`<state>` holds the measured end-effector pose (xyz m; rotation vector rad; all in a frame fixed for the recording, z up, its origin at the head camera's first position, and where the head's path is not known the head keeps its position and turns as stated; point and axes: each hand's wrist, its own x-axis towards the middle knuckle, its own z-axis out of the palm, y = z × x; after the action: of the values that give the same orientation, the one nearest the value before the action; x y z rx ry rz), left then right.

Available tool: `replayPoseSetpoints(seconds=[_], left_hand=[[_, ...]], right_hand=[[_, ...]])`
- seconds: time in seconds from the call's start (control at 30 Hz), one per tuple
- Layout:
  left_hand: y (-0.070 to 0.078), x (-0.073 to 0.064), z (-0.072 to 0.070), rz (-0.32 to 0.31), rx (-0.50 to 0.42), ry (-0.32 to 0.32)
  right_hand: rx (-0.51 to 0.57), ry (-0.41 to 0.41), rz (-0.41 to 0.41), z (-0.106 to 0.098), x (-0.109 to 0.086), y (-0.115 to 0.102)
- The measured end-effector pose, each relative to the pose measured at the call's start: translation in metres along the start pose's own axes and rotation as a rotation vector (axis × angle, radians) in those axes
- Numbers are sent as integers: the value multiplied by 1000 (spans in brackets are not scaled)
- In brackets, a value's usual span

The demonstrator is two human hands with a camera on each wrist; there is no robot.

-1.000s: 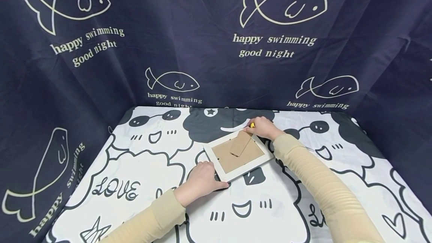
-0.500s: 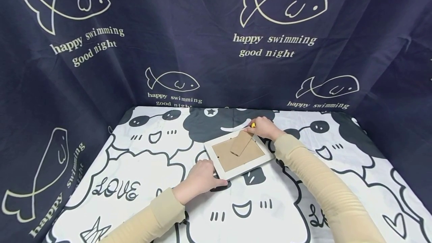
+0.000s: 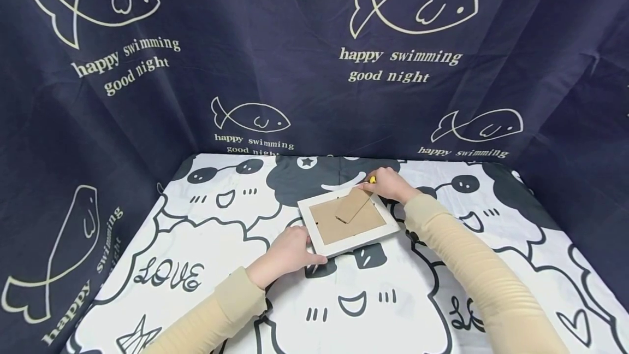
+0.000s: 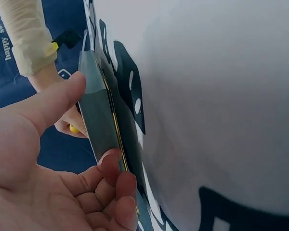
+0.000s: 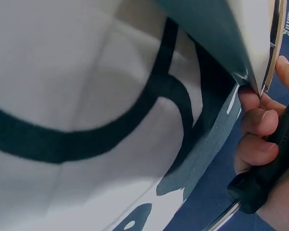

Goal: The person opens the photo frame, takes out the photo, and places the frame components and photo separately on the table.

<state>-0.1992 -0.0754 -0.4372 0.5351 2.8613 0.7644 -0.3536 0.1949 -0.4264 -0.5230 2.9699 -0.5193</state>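
Observation:
A white picture frame point(image 3: 362, 241) is held back side up, showing its brown backboard point(image 3: 324, 218) and a cardboard stand flap point(image 3: 351, 207). My left hand point(image 3: 289, 249) grips its near left corner; in the left wrist view the thumb lies along one side of the frame point(image 4: 97, 118) and the fingers curl at the other. At the far edge, my right hand point(image 3: 390, 183) pinches the frame by the end of the flap. That same hand keeps a screwdriver point(image 5: 277, 149) in its palm, black-handled with a metal shaft; its yellow end shows in the head view.
The table is covered by a white cloth point(image 3: 388, 321) with black cartoon drawings, slightly creased. Behind it and at both sides hangs a dark blue curtain point(image 3: 314, 70) printed with fish and lettering.
The frame's near edge has risen slightly away from me, and my left hand has shifted with it. My right hand has moved a little to the right, still holding frame and screwdriver.

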Motion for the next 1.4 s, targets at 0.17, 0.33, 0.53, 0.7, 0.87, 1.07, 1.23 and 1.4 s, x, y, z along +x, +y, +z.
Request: replayPoseSetpoints(seconds=[0.17,0.33,0.53,0.7,0.87,1.07,1.23,1.4], left_hand=[[-2,2,-1,27,-14,-9],[-1,2,-3,13,-22,-30],[-2,3,-4,5,-15,-43],[-2,3,-5,-2,-15,-40],[-3,3,-3,-10,-9,-37],[-6,3,-2,-19,-10,-33],[-6,2,-2,-27,-12,-35],[-6,2,-3,-30,-4,-37]], right_hand=[[-1,6,-12,-2,-2,3],[10,-3,22,-1,-5,6],[16,-1,57,0,-11,8],[49,-8,84,0,-16,8],[71,-27,122,1,-20,8],[74,-13,137,3,-23,8],[61,-11,150,3,-25,9],[74,-24,177,3,-30,9]])
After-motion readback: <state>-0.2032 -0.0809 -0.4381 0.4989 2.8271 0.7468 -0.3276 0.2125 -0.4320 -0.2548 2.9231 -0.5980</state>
